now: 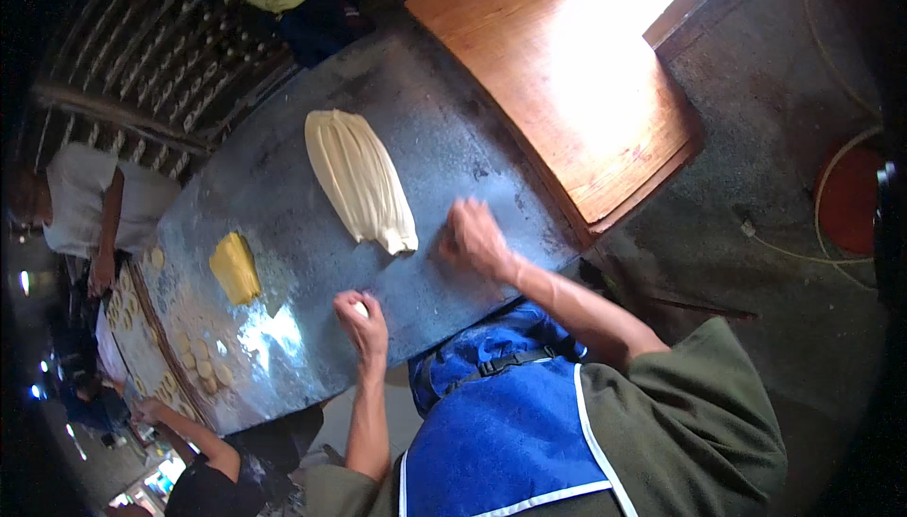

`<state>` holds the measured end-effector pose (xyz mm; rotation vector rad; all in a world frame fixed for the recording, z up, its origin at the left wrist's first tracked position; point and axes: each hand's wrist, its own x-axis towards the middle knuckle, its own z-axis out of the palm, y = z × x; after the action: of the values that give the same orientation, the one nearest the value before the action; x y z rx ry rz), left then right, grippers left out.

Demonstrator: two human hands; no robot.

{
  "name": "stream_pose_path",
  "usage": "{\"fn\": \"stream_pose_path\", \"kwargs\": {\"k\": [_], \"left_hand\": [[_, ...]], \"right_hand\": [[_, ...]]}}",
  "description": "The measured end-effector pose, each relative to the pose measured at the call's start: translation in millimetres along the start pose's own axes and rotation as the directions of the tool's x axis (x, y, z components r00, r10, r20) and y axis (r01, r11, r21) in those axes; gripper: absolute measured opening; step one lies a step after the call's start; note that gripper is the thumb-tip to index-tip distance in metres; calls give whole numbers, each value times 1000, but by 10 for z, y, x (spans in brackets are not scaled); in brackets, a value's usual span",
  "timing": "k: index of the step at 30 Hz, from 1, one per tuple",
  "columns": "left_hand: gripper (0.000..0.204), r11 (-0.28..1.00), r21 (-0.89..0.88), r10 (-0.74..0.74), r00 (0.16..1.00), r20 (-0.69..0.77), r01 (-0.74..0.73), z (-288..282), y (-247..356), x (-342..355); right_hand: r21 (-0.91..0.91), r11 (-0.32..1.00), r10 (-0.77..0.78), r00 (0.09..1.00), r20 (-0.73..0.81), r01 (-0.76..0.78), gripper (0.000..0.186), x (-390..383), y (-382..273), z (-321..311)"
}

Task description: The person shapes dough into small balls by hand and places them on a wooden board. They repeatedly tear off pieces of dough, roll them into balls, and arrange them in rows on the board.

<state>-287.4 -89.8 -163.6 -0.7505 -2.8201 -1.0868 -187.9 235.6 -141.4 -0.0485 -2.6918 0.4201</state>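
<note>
My left hand (364,324) is closed over the near edge of the dark worktable (435,120), with a small pale piece of dough (362,309) showing between the fingers. To its right, my right hand (477,241) is held low over the tabletop with curled fingers. It is somewhat blurred, and whatever it may hold is hidden. Beyond my hands, a long, folded slab of pale dough (357,175) lies on the table, its narrow torn end pointing towards me. Farther left rests a yellow block (234,269), apart from both hands.
A wooden board (529,54) lies along the table's right side. Several small dough rounds (203,366) sit at the left end, near trays of more rounds. Co-workers stand at the left and far sides. A hose (803,254) and a red round object (850,201) are at the right.
</note>
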Motion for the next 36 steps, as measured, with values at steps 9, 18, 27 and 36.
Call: {"fn": "stream_pose_path", "kwargs": {"k": [9,18,27,36], "left_hand": [[30,911,134,136,591,795,-391,-847,735,650],[71,640,-472,757,603,252,-606,910,2771,1871],[111,737,-304,660,741,127,-604,2206,3285,1765],[67,970,-206,-130,991,28,133,816,2005,202]], "right_hand": [[49,998,30,993,116,-35,27,-547,126,-44],[436,846,394,911,-123,-306,38,-360,360,-1665],[34,901,410,824,-391,-433,104,-565,1073,-2070],[315,836,493,867,-72,-449,74,-912,590,-1402]]}}
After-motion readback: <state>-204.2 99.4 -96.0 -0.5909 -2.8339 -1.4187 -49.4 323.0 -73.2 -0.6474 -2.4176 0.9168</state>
